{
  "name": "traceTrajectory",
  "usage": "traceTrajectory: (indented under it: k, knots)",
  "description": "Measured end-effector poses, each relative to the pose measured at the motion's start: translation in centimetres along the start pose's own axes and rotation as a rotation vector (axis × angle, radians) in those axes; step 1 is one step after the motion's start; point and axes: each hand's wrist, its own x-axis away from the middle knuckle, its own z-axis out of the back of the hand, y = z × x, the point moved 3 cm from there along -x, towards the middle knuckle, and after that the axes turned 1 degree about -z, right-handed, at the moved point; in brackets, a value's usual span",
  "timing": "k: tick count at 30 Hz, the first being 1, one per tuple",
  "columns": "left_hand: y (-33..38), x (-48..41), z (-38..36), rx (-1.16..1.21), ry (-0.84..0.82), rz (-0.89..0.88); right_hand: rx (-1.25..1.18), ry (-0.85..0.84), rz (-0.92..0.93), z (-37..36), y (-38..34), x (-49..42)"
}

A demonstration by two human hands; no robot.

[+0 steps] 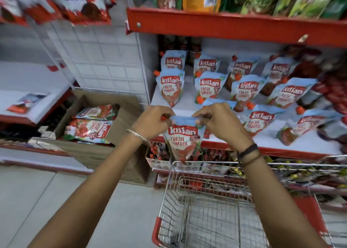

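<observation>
A Kissan fresh tomato ketchup pouch [184,140] hangs upright in front of the shelf edge, just above the front rim of a wire shopping cart [204,197]. My left hand [152,121] pinches its top left corner by the orange cap. My right hand [219,120] pinches the top right corner. Several identical pouches [208,88] stand in rows on the white shelf [300,140] behind it.
An open cardboard box [93,123] with more ketchup pouches sits at the left, under a white wire grid panel [97,60]. A red shelf [225,24] above carries packets. A lower shelf of small packs lies behind the cart. Grey floor tiles spread at lower left.
</observation>
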Motion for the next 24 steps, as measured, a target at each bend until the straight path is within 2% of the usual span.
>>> traceTrajectory:
  k: [7, 15, 24]
  knots:
    - [-2.6, -4.4, 3.9, -0.081, 0.100, 0.049, 0.051, 0.081, 0.073, -0.5, -2.6, -6.4]
    - [-6.3, -7.3, 2.2, -0.093, 0.019, 0.123, 0.111, 0.046, -0.011, -4.7, -0.8, -10.3]
    - [-7.3, -8.3, 0.9, -0.107, 0.002, 0.109, 0.165, 0.044, -0.008, -5.7, 0.1, -11.0]
